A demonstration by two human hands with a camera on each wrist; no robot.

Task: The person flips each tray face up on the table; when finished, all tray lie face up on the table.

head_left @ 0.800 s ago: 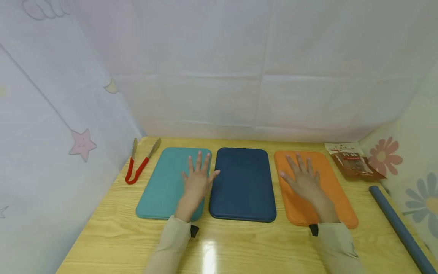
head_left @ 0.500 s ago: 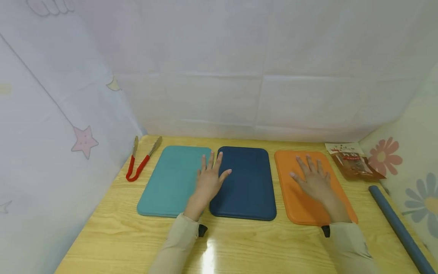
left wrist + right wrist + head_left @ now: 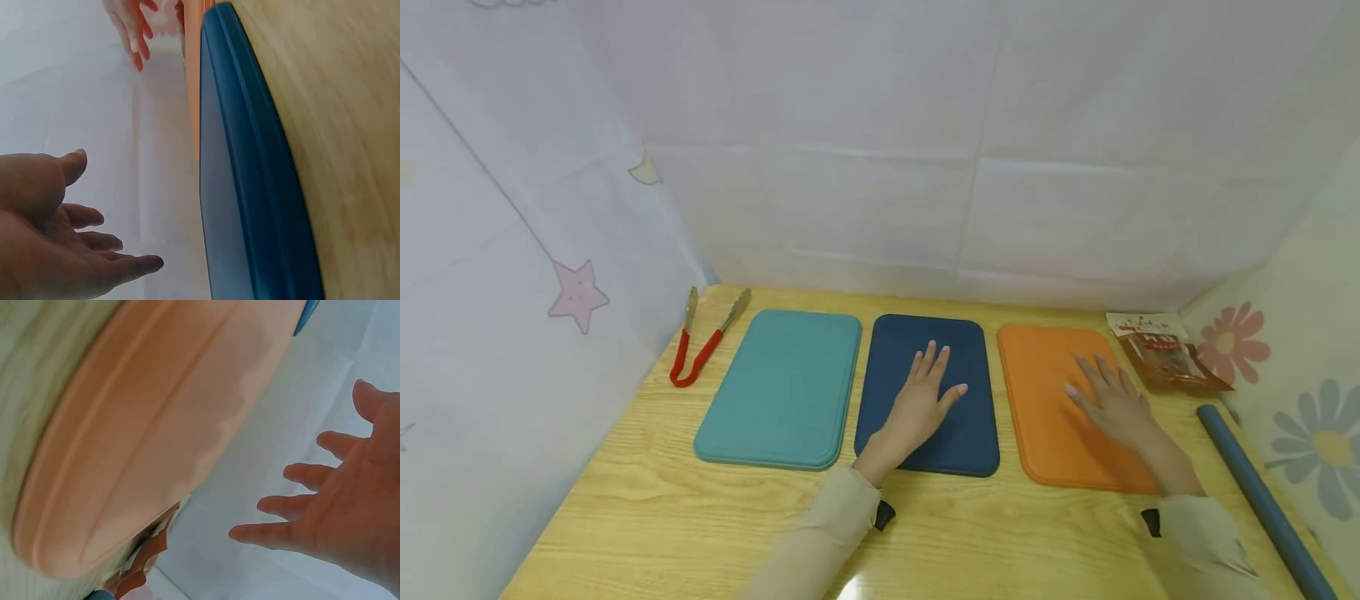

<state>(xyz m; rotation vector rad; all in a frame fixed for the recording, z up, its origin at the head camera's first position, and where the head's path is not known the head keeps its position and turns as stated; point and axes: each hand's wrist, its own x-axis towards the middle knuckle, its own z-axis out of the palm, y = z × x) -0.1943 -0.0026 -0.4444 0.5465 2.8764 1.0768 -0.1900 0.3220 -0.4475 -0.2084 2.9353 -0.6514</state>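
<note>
Three flat, round-cornered rectangular boards lie in a row in the head view: teal [image 3: 778, 387] on the left, navy [image 3: 955, 450] in the middle, orange [image 3: 1045, 400] on the right. Above the navy board my left hand [image 3: 917, 412] hovers, fingers extended. The left wrist view shows a gap between that hand [image 3: 37, 237] and the navy board [image 3: 250, 175]. My right hand [image 3: 1123, 417] is over the orange board with fingers spread. In the right wrist view, the hand [image 3: 350, 494] stays apart from the orange board [image 3: 150, 425]. Both hands hold nothing.
Red-handled tongs [image 3: 703, 346] lie at the table's back left. At the back right is a brown food packet [image 3: 1168, 354]. A grey-blue rod [image 3: 1262, 496] runs along the right edge of the wooden table [image 3: 685, 525]. Curtains [image 3: 850, 208] stand behind and at both sides.
My left hand has moved right, from above the teal board to above the navy one. My right hand has shifted right over the orange board. The boards stay in place.
</note>
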